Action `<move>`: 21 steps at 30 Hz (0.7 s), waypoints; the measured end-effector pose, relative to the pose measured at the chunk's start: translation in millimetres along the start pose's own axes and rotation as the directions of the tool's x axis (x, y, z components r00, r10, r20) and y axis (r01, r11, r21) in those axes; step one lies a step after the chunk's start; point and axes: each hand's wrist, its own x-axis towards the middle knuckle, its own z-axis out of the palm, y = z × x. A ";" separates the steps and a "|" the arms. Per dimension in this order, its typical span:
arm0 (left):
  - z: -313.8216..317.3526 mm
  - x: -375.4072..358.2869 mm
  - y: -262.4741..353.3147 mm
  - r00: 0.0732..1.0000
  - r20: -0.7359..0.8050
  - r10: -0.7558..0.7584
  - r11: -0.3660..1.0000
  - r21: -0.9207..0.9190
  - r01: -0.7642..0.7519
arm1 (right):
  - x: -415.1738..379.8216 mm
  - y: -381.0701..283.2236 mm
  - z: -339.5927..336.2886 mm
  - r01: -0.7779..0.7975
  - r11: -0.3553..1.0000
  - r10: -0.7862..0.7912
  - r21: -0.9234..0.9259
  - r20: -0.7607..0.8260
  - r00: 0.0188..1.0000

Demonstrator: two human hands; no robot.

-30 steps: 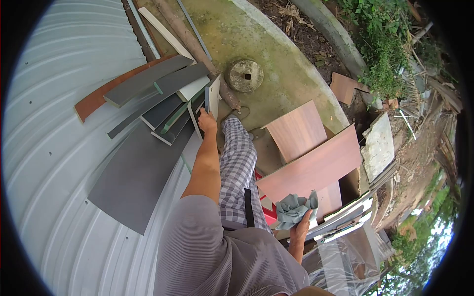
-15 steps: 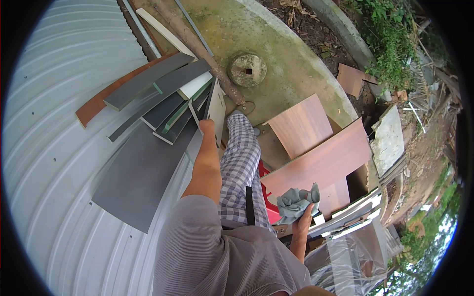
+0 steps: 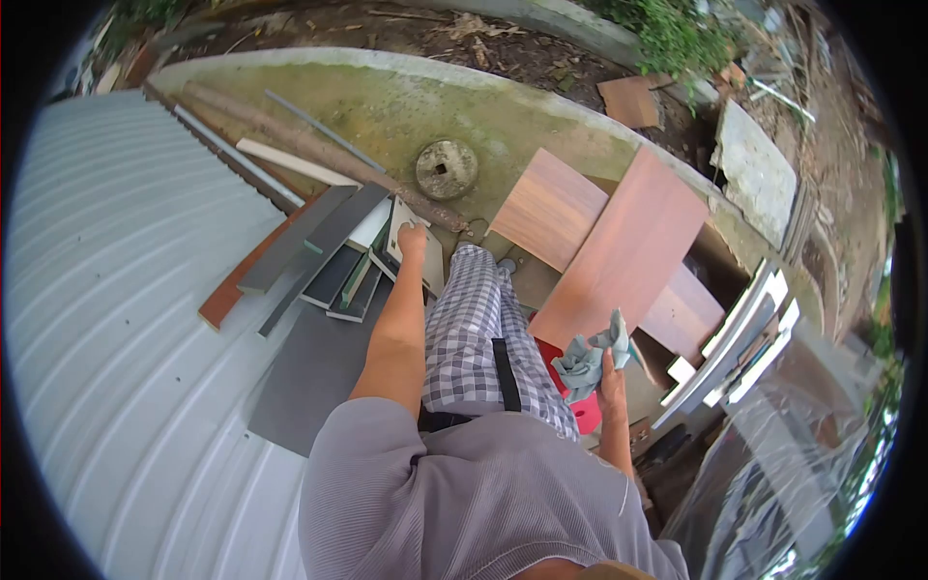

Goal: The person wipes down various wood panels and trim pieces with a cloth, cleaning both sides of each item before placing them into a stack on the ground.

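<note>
At the front of a stack of boards, my left hand (image 3: 412, 238) is closed on the upper part of a beige panel (image 3: 432, 263) that stands on edge. Its fingers are partly hidden. Beside it on the left lie several dark grey boards (image 3: 338, 217), a white one and a reddish-brown one (image 3: 227, 300). My right hand (image 3: 611, 383) grips a crumpled grey-green cloth (image 3: 582, 367), held above a red plastic item (image 3: 586, 414) near my right leg.
A corrugated metal sheet (image 3: 116, 290) spans the left, with a large grey panel (image 3: 309, 387) on it. Wood-grain boards (image 3: 628, 246) lean to the right. Ahead are a round concrete weight (image 3: 447, 169) and a pipe (image 3: 290, 130). Clear plastic sheeting (image 3: 783, 435) covers things at lower right.
My left hand has shifted onto the beige panel, whose face shows more now. The cloth in my right hand has changed shape. My view has turned, swinging the surroundings round.
</note>
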 end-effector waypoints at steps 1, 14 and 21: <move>1.5 -0.3 9.1 0.989 0.113 0.098 0.995 0.021 -0.101 | -2.5 5.4 -4.9 -0.029 0.993 0.032 -0.111 0.024 0.999; 65.2 -148.4 42.6 0.653 0.738 0.168 0.908 0.142 -0.394 | -10.1 -32.4 -31.5 0.194 0.892 -0.210 -0.408 0.007 0.978; 80.4 -219.8 38.2 0.531 0.846 0.037 0.795 0.297 -0.529 | 109.7 163.8 -138.3 0.073 0.937 -0.247 -0.341 -0.504 0.827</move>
